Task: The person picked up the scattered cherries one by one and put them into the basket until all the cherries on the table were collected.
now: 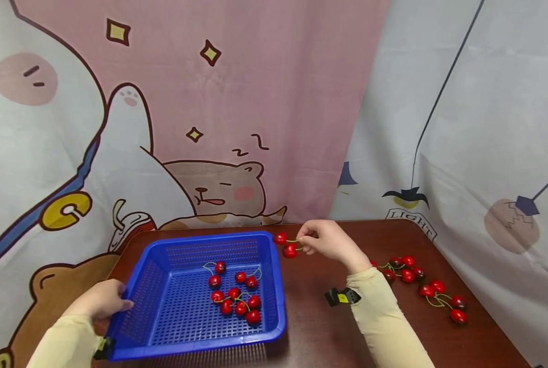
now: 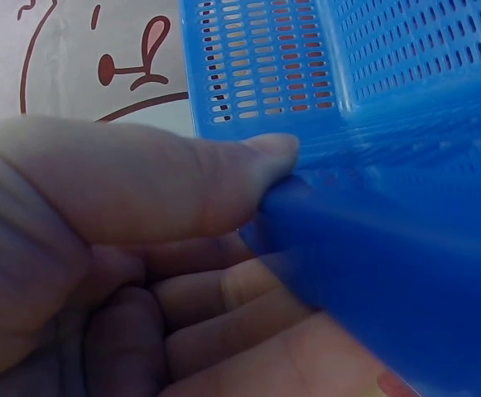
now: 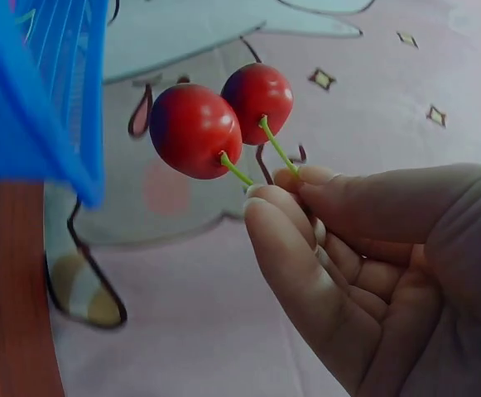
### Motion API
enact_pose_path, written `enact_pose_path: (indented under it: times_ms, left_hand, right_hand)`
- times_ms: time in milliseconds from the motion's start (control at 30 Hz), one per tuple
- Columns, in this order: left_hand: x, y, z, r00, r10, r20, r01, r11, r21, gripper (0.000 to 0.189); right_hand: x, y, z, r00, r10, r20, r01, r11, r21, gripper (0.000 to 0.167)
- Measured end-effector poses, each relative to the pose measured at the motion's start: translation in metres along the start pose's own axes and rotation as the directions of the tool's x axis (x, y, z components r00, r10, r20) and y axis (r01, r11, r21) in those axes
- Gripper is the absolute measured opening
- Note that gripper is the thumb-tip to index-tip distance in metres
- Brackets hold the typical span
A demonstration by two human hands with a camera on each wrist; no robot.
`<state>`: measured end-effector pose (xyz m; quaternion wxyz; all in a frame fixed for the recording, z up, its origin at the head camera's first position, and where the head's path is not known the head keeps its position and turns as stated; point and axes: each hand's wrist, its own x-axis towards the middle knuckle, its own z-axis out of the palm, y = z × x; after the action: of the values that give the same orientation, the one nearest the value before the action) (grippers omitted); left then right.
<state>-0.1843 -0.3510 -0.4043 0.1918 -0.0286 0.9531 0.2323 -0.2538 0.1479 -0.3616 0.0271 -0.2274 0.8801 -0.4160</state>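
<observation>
My right hand (image 1: 326, 241) pinches the green stems of a pair of red cherries (image 3: 197, 131) between thumb and fingertips. In the head view the pair hangs just beyond the right rim of a blue plastic basket (image 1: 279, 286). My left hand (image 1: 100, 300) grips that basket's left rim, thumb on the inside and fingers beneath, as the left wrist view shows. Inside the basket, toward its right half, lie several cherries (image 1: 241, 308) with green stems. More cherries (image 1: 408, 276) lie in clusters on the table right of my right forearm, partly hidden by the sleeve.
The dark red-brown table (image 1: 311, 327) carries the basket. Another small cluster of cherries (image 1: 458, 317) lies near the table's right edge. A printed curtain (image 1: 274, 102) with cartoon animals hangs directly behind the table and along both sides.
</observation>
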Motion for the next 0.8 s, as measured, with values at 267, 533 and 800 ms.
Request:
enact_pose_path:
  times_ms: [267,533,800]
  left_hand:
    - [-0.001,0.0,0.0,1.0,0.016,-0.012,-0.016,0.999,0.027,0.032]
    - [-0.001,-0.001,0.0,1.0,0.02,-0.018,-0.02,1.0,0.016,0.03]
    - [-0.002,0.001,0.0,0.999,0.023,-0.022,-0.023,1.0,0.016,0.028]
  right_hand:
    - [0.029,-0.027,0.033,0.995,-0.077,0.068,0.073,0.996,0.055,0.008]
    - [0.049,-0.041,0.061,0.99,-0.084,0.113,0.07,0.99,0.124,0.008]
    - [0.065,-0.049,0.088,0.989,-0.035,0.147,0.013,0.989,0.146,0.01]
